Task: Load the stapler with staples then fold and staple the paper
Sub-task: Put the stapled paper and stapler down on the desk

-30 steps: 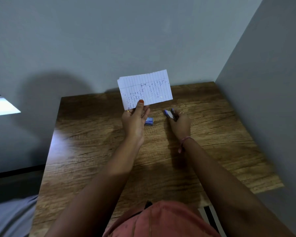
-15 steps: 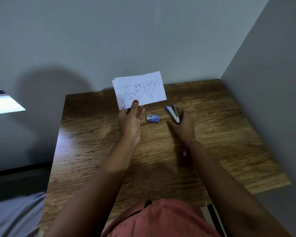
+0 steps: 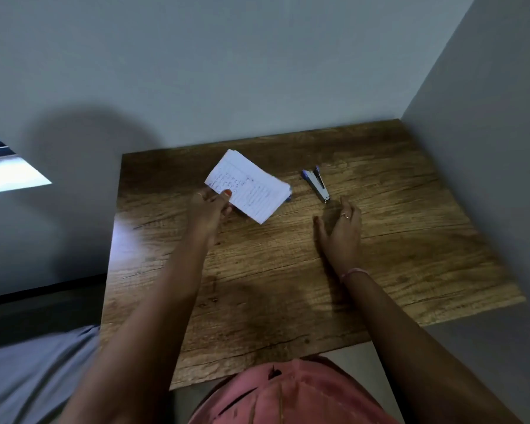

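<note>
At the far left edge of the frame a bright slatted window (image 3: 0,166) shows against the grey wall (image 3: 227,71), and a broad shadow falls on the wall beside it. Below it, in the lower left corner, lies a patch of grey fabric (image 3: 28,377).

The wooden bench (image 3: 288,286) fills the middle of the frame, set into the corner where two grey walls meet.

Left of centre, the left hand (image 3: 210,212) pinches the folded paper (image 3: 248,189) at its lower left edge, thumb on top with a red-painted nail. The paper is white, ruled, and carries handwriting too blurred to read. It tilts down toward the right over the upper middle of the bench; whether its far corner touches the wood cannot be told. At the paper's right edge a sliver of a small blue thing (image 3: 289,196) peeks out from under it, mostly hidden.

Right of the paper, well clear of it, the stapler (image 3: 317,184) lies on the bench in the upper middle right, blue and metal, its top raised open, its narrow end pointing toward the lower right.

Just below and right of the stapler, the right hand (image 3: 341,231) is released and holds nothing, fingers loosely spread above the bench, close to the stapler's tip but not touching it. It has a ring on one finger and a pink band at the wrist.

At the bottom centre, pink clothing (image 3: 288,396) covers the person's body.
</note>
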Tool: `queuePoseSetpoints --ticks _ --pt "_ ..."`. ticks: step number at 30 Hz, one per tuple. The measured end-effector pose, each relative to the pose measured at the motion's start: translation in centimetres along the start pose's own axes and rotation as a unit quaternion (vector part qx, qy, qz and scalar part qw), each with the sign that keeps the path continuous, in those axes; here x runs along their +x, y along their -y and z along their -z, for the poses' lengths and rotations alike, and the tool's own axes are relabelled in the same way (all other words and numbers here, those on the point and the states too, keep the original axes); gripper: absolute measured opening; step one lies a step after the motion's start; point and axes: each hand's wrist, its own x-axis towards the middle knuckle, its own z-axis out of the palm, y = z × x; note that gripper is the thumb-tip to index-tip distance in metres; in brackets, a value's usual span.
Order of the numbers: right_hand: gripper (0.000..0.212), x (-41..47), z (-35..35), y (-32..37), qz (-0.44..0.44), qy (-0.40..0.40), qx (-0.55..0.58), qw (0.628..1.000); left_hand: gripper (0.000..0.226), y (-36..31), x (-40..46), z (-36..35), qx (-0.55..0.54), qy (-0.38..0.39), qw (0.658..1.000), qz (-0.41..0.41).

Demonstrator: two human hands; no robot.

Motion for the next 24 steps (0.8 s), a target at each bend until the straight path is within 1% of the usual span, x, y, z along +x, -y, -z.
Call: queuePoseSetpoints --ticks 2,3,6,7,10,12,14,16,18,19,21,23,24 --pt "0.068 -0.1 -0.2 -0.1 0.009 -0.003 -0.002 1.0 0.021 0.3 0.8 0.7 0.1 0.014 0.995 -0.019" --pt "0.068 -0.1 -0.2 -0.1 0.01 -0.005 -0.005 1.0 0.019 0.4 1.2 1.0 0.143 0.022 0.989 -0.032" --pt "0.067 -0.1 -0.3 0.0 0.009 -0.006 -0.014 1.0 0.027 1.0 2.1 1.5 0.243 0.043 0.967 -0.06" --pt "0.065 -0.1 -0.2 0.0 0.013 -0.006 -0.016 1.0 0.03 1.3 2.3 1.5 0.257 0.041 0.963 -0.067" --pt "0.054 -0.3 -0.1 0.4 0.036 -0.01 -0.039 0.999 0.035 1.9 2.5 1.1 0.257 0.023 0.962 -0.089" --pt "0.043 -0.5 0.0 0.8 0.07 -0.008 -0.075 0.995 0.031 2.2 2.5 0.8 0.277 0.017 0.954 -0.112" --pt "0.033 -0.6 0.1 1.2 0.108 0.007 -0.099 0.989 0.024 2.5 2.3 0.7 0.309 0.005 0.938 -0.16" --pt "0.033 -0.4 0.1 1.6 0.136 0.04 -0.096 0.985 0.029 3.0 1.8 0.9 0.336 -0.008 0.918 -0.21" --pt "0.036 0.0 0.0 2.4 0.172 0.073 -0.086 0.979 0.041 4.0 1.1 1.3 0.357 0.014 0.902 -0.241" --pt "0.037 0.2 -0.1 2.8 0.193 0.086 -0.08 0.974 0.051 4.6 0.8 1.5 0.389 0.03 0.883 -0.262" --pt "0.034 1.0 -0.4 3.8 0.226 0.112 -0.067 0.966 0.07 5.5 0.4 1.8 0.479 0.061 0.819 -0.31" --pt "0.036 1.7 -0.9 4.5 0.237 0.154 -0.081 0.956 0.078 5.9 0.4 1.8 0.561 0.09 0.757 -0.324" --pt "0.04 2.1 -1.2 4.6 0.232 0.177 -0.096 0.951 0.081 6.0 0.6 1.6 0.592 0.102 0.734 -0.317"
